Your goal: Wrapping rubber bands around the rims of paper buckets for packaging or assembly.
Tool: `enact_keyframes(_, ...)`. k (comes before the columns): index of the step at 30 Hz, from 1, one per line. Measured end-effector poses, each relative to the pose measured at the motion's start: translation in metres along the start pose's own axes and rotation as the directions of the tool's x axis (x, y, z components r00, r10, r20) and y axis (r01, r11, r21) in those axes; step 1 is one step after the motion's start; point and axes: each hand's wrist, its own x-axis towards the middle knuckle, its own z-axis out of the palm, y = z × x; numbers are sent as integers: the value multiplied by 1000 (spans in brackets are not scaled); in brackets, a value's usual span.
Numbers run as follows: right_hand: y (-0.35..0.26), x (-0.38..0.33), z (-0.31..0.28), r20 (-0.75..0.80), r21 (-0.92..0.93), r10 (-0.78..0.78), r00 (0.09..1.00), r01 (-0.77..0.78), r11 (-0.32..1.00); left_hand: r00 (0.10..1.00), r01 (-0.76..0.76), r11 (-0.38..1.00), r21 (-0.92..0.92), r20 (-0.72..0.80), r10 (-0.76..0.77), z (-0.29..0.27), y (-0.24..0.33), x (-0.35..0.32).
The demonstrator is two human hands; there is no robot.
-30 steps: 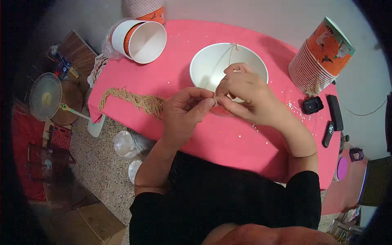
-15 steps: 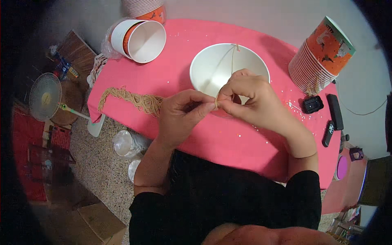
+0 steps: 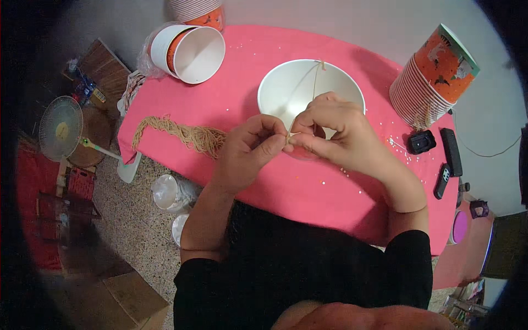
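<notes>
A wide white paper bucket (image 3: 276,91) stands open side up on the pink-covered table. Tan string (image 3: 315,82) passes through the bucket's far rim, where a short end sticks out, and runs across the opening toward my fingers. At the near rim, my left hand (image 3: 246,151) pinches the string between thumb and forefinger. My right hand (image 3: 344,135) pinches it too, its fingertips almost touching the left ones. The right hand covers part of the bucket's near side, and whether the string is knotted there is too small to make out.
A bundle of tan strings (image 3: 184,135) lies left on the pink tablecloth (image 3: 308,198). Stacked orange printed buckets (image 3: 423,77) stand at right, others (image 3: 198,55) lie tipped at far left. A black tray (image 3: 421,141), remote (image 3: 442,181) and scattered white bits are at right.
My fingertips have shifted slightly left, and the left fingers are more curled around the string. The bucket appears almost unmoved.
</notes>
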Motion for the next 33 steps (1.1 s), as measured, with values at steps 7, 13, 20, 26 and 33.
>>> enact_keyframes(7, -4, 3, -4, 100, 46, 126, 987, -131, 990, 1000, -5, 978, -209, -17, 1, -2, -10, 2)
enact_keyframes(13, 0, -2, 4, 6, -75, 19, 1000, -18, 997, 999, -5, 984, -175, -54, -4, 5, -10, 2)
enact_keyframes(20, -4, -2, 9, 4, -135, -7, 1000, 7, 991, 992, -40, 984, -174, -127, 18, 14, -7, 0)
enact_keyframes(26, -6, -1, 11, -15, -135, -11, 1000, 9, 991, 985, -35, 983, -182, -170, 3, 19, -7, -2)
enact_keyframes(33, -3, -3, 11, 13, -131, -12, 1000, 13, 991, 985, -84, 963, -256, -167, 41, 20, -9, -2)
